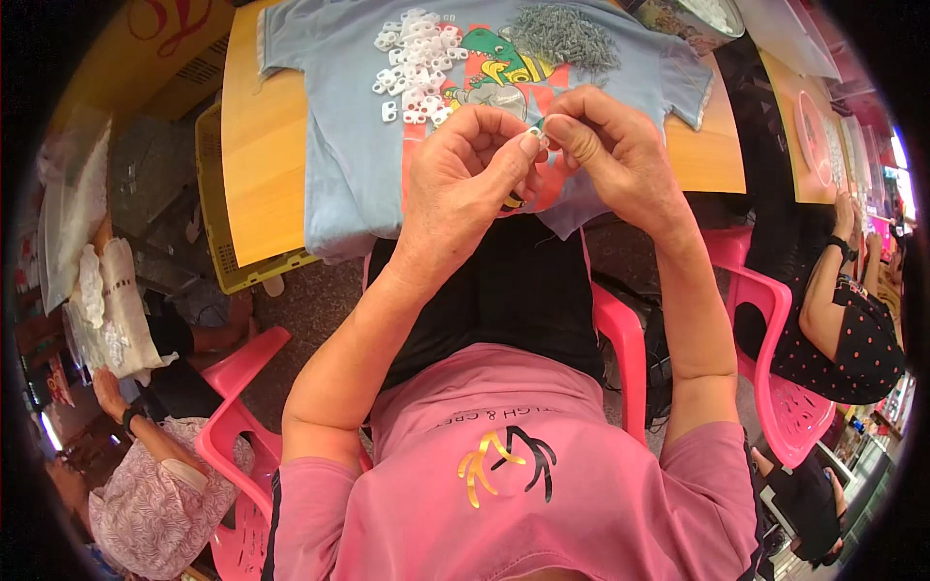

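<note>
A small white piece [538, 137] sits between the hands, above the shirt; the left hand [467, 172] pinches it, while the right hand [622, 150] has its fingertips narrowed right beside it, on what I cannot tell. Just 1 piece looks in work; 2 loose heaps seem left: glossy, holed white plastic pieces [418, 63] and slim, ridged-looking grey pegs [565, 37], on a soft blue shirt [349, 136] over a smooth wooden table [254, 174].

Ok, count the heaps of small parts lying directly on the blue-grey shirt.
2: white pieces heaped left of the dinosaur print, grey pieces heaped beyond it to the right. The left hand and right hand cover some of the shirt, so more may be hidden.
</note>
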